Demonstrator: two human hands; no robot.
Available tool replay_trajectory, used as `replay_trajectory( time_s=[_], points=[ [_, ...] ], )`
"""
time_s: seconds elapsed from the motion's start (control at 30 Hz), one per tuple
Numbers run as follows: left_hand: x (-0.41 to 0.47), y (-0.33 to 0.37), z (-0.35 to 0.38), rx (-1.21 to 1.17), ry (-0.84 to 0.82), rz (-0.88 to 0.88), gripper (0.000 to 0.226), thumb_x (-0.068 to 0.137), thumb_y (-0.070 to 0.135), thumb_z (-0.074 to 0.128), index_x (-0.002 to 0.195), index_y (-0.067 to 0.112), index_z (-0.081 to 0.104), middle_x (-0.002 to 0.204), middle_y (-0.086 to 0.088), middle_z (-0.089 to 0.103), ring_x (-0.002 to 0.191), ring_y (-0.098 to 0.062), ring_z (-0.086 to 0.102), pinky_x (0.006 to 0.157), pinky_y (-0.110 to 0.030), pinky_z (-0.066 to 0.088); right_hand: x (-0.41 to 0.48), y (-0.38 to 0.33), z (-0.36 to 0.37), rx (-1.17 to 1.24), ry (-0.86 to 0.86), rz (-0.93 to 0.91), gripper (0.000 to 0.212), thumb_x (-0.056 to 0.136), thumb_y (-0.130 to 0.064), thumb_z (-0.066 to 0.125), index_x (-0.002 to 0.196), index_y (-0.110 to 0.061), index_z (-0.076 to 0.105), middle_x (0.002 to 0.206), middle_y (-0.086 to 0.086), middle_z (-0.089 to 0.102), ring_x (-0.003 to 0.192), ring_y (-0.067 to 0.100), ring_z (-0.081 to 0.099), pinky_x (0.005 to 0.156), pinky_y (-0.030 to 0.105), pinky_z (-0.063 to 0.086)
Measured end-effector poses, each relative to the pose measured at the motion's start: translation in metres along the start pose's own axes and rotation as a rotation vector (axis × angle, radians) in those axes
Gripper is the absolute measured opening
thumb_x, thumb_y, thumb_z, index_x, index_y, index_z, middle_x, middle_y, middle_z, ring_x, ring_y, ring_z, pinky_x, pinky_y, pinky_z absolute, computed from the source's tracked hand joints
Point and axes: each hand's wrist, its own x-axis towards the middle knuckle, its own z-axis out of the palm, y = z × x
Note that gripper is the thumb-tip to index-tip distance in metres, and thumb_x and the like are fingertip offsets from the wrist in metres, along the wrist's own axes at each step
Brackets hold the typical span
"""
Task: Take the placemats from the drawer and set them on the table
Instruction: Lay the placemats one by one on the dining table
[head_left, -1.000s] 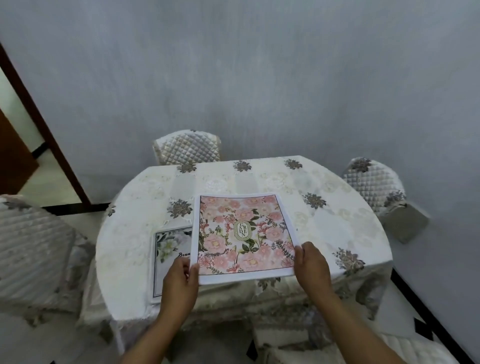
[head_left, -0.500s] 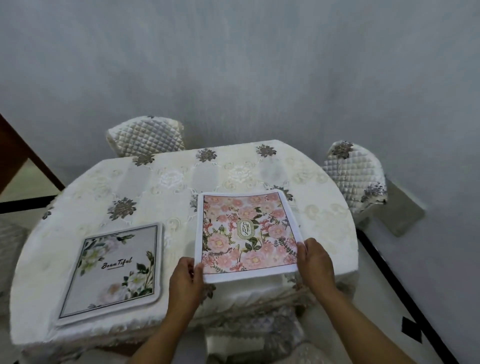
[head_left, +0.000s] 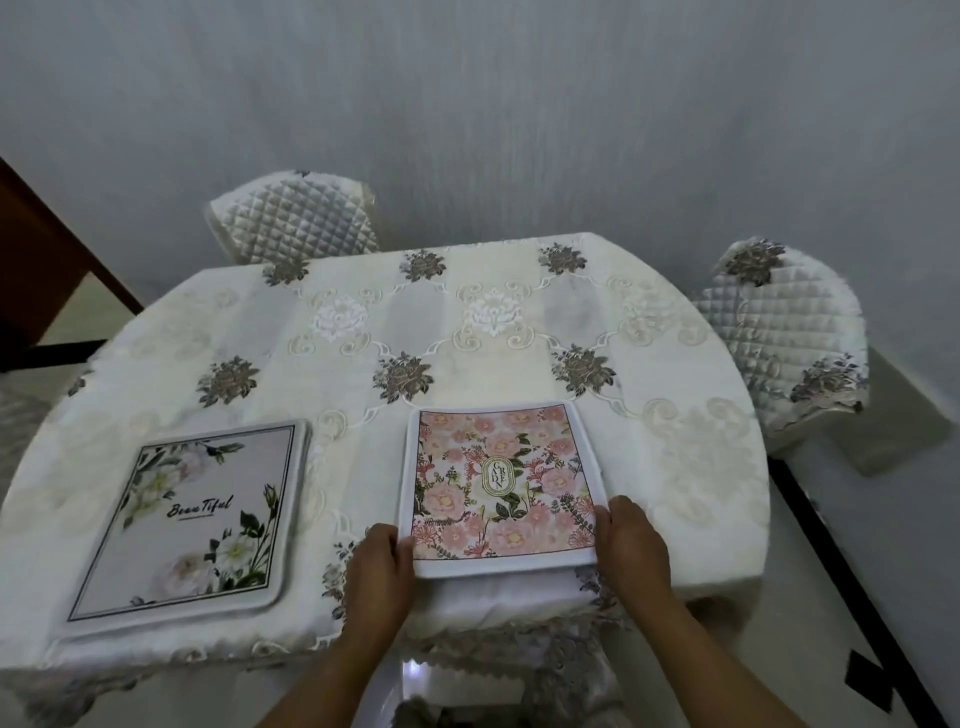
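Observation:
A pink floral placemat (head_left: 501, 486) with a white border lies at the near edge of the round table (head_left: 467, 332), right of centre. My left hand (head_left: 376, 569) grips its near left corner and my right hand (head_left: 636, 545) grips its near right corner. Its near edge looks slightly lifted over the table's rim. A second placemat (head_left: 195, 514), grey with white flowers and the word "Beautiful", lies flat on the table to the left, untouched. The drawer is not in view.
A cream embroidered tablecloth covers the table. A quilted chair (head_left: 296, 218) stands behind the table and another quilted chair (head_left: 789, 338) at its right. The grey wall is close behind. A dark door frame (head_left: 47, 249) is at the left.
The view has shifted right and nearer the table, so the grey placemat is now fully seen. Both hands have lowered the pink placemat onto the tablecloth near the front edge.

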Motion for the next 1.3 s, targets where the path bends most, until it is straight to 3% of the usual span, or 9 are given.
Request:
replay_trajectory(
  time_s=[0.1, 0.27, 0.5, 0.87, 0.97, 1.07, 1.17, 1.23, 1.3],
  points=[
    [-0.001, -0.018, 0.012, 0.133, 0.017, -0.02, 0.024, 0.091, 0.02, 0.062, 0.071, 0.017, 0.049, 0.061, -0.001, 0.052, 0.059, -0.023, 0.05, 0.056, -0.034, 0.037, -0.004, 0.008, 0.025, -0.047, -0.111, 0.067, 0.029, 0.101, -0.038, 0.036, 0.089, -0.014, 0.048, 0.092, 0.008, 0.059, 0.08, 0.033, 0.06, 0.069, 0.039, 0.048],
    [-0.008, -0.025, 0.024, 0.268, -0.006, -0.085, 0.023, 0.087, 0.024, 0.061, 0.072, 0.019, 0.045, 0.064, -0.002, 0.052, 0.068, -0.03, 0.055, 0.066, -0.039, 0.04, -0.008, 0.012, 0.039, -0.144, -0.156, 0.072, 0.028, 0.1, -0.038, 0.042, 0.096, -0.013, 0.053, 0.097, 0.009, 0.063, 0.084, 0.029, 0.063, 0.065, 0.035, 0.043],
    [-0.006, -0.028, 0.022, 0.4, -0.088, -0.089, 0.021, 0.087, 0.036, 0.059, 0.089, 0.015, 0.056, 0.088, -0.009, 0.064, 0.089, -0.032, 0.058, 0.075, -0.041, 0.045, -0.007, 0.006, 0.028, -0.215, -0.145, 0.053, 0.03, 0.095, -0.04, 0.051, 0.103, -0.01, 0.05, 0.103, 0.011, 0.058, 0.09, 0.028, 0.061, 0.072, 0.037, 0.049],
    [-0.033, -0.011, 0.006, 0.435, -0.169, 0.084, 0.034, 0.088, 0.031, 0.055, 0.117, 0.013, 0.054, 0.117, -0.009, 0.059, 0.107, -0.026, 0.052, 0.091, -0.04, 0.045, -0.034, -0.014, 0.014, -0.275, -0.157, -0.341, 0.038, 0.092, -0.032, 0.048, 0.123, -0.011, 0.053, 0.121, 0.01, 0.056, 0.111, 0.027, 0.053, 0.091, 0.038, 0.045],
    [-0.031, -0.005, 0.023, 0.4, -0.154, 0.254, 0.04, 0.087, 0.024, 0.056, 0.123, 0.007, 0.054, 0.123, -0.015, 0.06, 0.112, -0.032, 0.054, 0.096, -0.045, 0.047, -0.035, -0.022, 0.031, -0.279, -0.271, -0.385, 0.059, 0.099, -0.041, 0.031, 0.15, -0.012, 0.024, 0.158, 0.012, 0.024, 0.147, 0.028, 0.017, 0.12, 0.043, 0.015],
    [-0.02, 0.001, 0.052, 0.405, -0.179, 0.354, 0.055, 0.096, 0.032, 0.046, 0.142, 0.003, 0.041, 0.149, -0.02, 0.041, 0.138, -0.037, 0.037, 0.115, -0.05, 0.026, -0.027, -0.036, 0.058, -0.265, -0.333, -0.471, 0.063, 0.099, -0.044, 0.017, 0.155, -0.016, 0.004, 0.164, 0.006, 0.0, 0.149, 0.024, -0.01, 0.119, 0.044, -0.005],
    [-0.008, 0.003, 0.076, 0.451, -0.25, 0.414, 0.059, 0.101, 0.041, 0.027, 0.15, 0.006, 0.029, 0.159, -0.015, 0.022, 0.148, -0.032, 0.016, 0.121, -0.045, -0.003, -0.022, -0.052, 0.086, -0.303, -0.345, -0.552, 0.064, 0.098, -0.046, 0.01, 0.155, -0.016, 0.002, 0.163, 0.004, -0.002, 0.147, 0.025, -0.018, 0.118, 0.048, -0.016],
    [-0.004, -0.004, 0.086, 0.517, -0.25, 0.475, 0.058, 0.1, 0.04, 0.028, 0.146, 0.006, 0.037, 0.155, -0.015, 0.032, 0.144, -0.032, 0.026, 0.118, -0.046, 0.002, -0.019, -0.051, 0.099, -0.299, -0.306, -0.565, 0.065, 0.098, -0.048, 0.008, 0.154, -0.016, 0.002, 0.163, 0.003, -0.002, 0.146, 0.023, -0.019, 0.117, 0.047, -0.013],
    [-0.003, -0.017, 0.087, 0.524, -0.232, 0.48, 0.061, 0.102, 0.045, 0.024, 0.151, 0.009, 0.024, 0.159, -0.01, 0.019, 0.148, -0.027, 0.013, 0.117, -0.04, 0.004, -0.014, -0.037, 0.099, -0.315, -0.254, -0.56, 0.065, 0.098, -0.05, 0.008, 0.154, -0.017, -0.002, 0.162, 0.001, -0.005, 0.147, 0.021, -0.019, 0.118, 0.041, -0.009]
  ],
)
